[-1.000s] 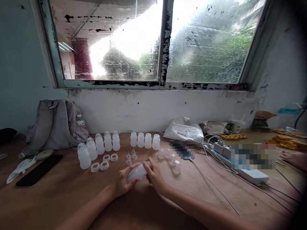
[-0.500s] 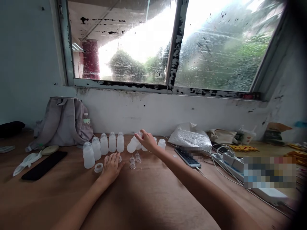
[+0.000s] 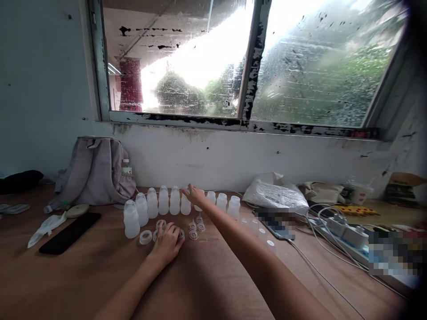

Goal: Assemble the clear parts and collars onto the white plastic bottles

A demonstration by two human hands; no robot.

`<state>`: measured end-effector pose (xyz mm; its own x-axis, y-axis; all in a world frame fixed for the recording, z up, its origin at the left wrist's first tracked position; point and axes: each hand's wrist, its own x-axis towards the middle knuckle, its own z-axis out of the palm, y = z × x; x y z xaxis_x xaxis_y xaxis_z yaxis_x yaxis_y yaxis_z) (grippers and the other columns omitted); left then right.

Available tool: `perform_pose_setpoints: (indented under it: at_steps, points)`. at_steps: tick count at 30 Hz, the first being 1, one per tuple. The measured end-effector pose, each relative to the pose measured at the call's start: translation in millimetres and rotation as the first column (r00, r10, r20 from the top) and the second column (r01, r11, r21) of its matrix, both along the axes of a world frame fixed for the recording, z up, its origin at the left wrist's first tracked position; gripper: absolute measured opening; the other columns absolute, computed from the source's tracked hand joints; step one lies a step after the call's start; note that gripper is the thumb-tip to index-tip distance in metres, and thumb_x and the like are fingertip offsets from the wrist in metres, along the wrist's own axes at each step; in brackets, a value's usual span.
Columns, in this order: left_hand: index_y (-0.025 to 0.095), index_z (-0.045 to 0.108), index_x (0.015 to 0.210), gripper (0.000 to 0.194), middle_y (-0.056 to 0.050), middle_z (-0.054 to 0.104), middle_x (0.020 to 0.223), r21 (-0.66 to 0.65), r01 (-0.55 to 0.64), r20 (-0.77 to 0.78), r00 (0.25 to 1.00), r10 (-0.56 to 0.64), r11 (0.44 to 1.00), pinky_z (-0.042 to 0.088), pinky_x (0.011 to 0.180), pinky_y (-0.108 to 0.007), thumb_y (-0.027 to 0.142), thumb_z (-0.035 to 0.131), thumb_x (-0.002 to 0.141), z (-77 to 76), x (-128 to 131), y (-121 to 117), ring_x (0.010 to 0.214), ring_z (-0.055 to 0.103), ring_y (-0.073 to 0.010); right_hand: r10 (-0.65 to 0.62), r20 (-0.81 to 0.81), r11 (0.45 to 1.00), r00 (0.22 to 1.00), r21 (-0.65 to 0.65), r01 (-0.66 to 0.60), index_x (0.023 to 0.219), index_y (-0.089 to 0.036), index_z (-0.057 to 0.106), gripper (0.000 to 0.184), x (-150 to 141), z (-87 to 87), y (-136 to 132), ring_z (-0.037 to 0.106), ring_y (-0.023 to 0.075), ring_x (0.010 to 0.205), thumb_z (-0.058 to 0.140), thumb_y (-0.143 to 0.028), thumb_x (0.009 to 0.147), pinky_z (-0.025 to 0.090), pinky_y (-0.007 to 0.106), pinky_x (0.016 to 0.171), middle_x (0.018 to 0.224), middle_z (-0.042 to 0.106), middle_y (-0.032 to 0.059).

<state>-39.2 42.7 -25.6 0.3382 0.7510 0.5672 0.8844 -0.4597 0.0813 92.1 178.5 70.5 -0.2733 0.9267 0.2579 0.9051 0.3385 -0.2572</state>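
Upright after leaning moments ago, a frosted bottle joins the clear-topped row, making six at the tabletop's far side; the right hand pinches its top while the left hand, loosely spread, covers near rings.

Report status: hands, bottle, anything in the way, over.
Right hand at the top of an upright baby bottle. Left hand over collar rings. Right forearm partly hides the next bottle.
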Motion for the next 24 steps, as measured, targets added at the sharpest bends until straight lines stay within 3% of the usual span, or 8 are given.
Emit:
perform_pose_setpoints:
  at_steps: [4,7,11,14,16,21,24]
  points:
    - [0.018,0.053,0.078,0.012,-0.005,0.059,0.084,-0.016,0.008,0.037,0.999,-0.008,1.0,0.022,0.093,-0.048,0.028,0.046,0.078,2.9,-0.2,-0.1,0.09,0.051,-0.0231,0.003,-0.065,0.999,0.998,0.039,0.0,0.11,-0.014,0.039,0.049,4.2,-2.7,-7.3,0.056,0.0236,0.089,0.027,-0.054,0.084,0.038,0.028,0.066,0.095,0.061,0.0131]
    - [0.019,0.051,0.081,0.01,-0.004,0.058,0.084,0.001,0.023,0.103,0.994,-0.023,1.0,0.026,0.09,-0.044,0.028,0.048,0.076,5.1,1.7,-0.4,0.085,0.052,-0.0215,-0.005,-0.122,0.993,0.993,0.113,0.019,0.111,-0.016,0.038,0.042,14.9,-13.7,-29.4,0.057,0.0208,0.085,0.019,-0.046,0.088,0.037,0.027,0.065,0.09,0.061,0.0098]
    - [0.019,0.05,0.086,0.014,-0.004,0.058,0.085,0.063,0.064,0.183,0.98,-0.075,0.996,0.034,0.084,-0.039,0.025,0.052,0.073,7.0,8.4,-3.7,0.083,0.053,-0.0216,0.02,-0.191,0.975,0.981,0.221,0.023,0.096,-0.018,0.046,0.036,36.1,-55.0,-76.3,0.058,0.018,0.07,0.016,-0.037,0.09,0.036,0.024,0.059,0.075,0.061,0.0045]
    - [0.019,0.049,0.09,0.017,-0.005,0.057,0.087,0.122,0.096,0.25,0.96,-0.125,0.988,0.04,0.078,-0.035,0.026,0.051,0.074,9.5,12.4,-8.6,0.083,0.054,-0.0214,0.161,-0.086,0.97,0.983,0.2,-0.142,0.098,-0.02,0.047,0.028,50.2,-87.1,-106.3,0.059,0.0182,0.071,0.028,-0.036,0.088,0.037,0.024,0.059,0.083,0.061,0.005]
    - [0.019,0.048,0.094,0.019,-0.006,0.057,0.092,0.161,0.134,0.285,0.942,-0.176,0.978,0.041,0.079,-0.034,0.027,0.049,0.076,12.2,14.0,-12.6,0.086,0.054,-0.0205,0.224,-0.018,0.962,0.974,0.166,-0.218,0.103,-0.02,0.047,0.026,55.8,-98.0,-117.0,0.058,0.0192,0.077,0.038,-0.035,0.084,0.038,0.024,0.063,0.094,0.059,0.0073]
    - [0.019,0.046,0.101,0.025,-0.007,0.057,0.096,0.224,0.213,0.259,0.928,-0.269,0.951,0.043,0.079,-0.036,0.029,0.048,0.078,15.0,16.9,-18.4,0.088,0.054,-0.0208,0.239,-0.088,0.961,0.967,0.161,-0.223,0.099,-0.018,0.046,0.018,60.5,-96.9,-119.8,0.055,0.0165,0.075,0.039,-0.022,0.082,0.04,0.025,0.066,0.095,0.056,0.0068]
    - [0.019,0.046,0.103,0.026,-0.008,0.057,0.096,0.243,0.249,0.227,0.925,-0.304,0.938,0.044,0.078,-0.037,0.026,0.048,0.077,13.3,17.6,-18.0,0.089,0.055,-0.0214,0.355,-0.111,0.92,0.928,0.22,-0.326,0.098,-0.018,0.045,0.019,61.0,-93.8,-120.5,0.053,0.0163,0.078,0.04,-0.017,0.08,0.041,0.026,0.069,0.093,0.054,0.0064]
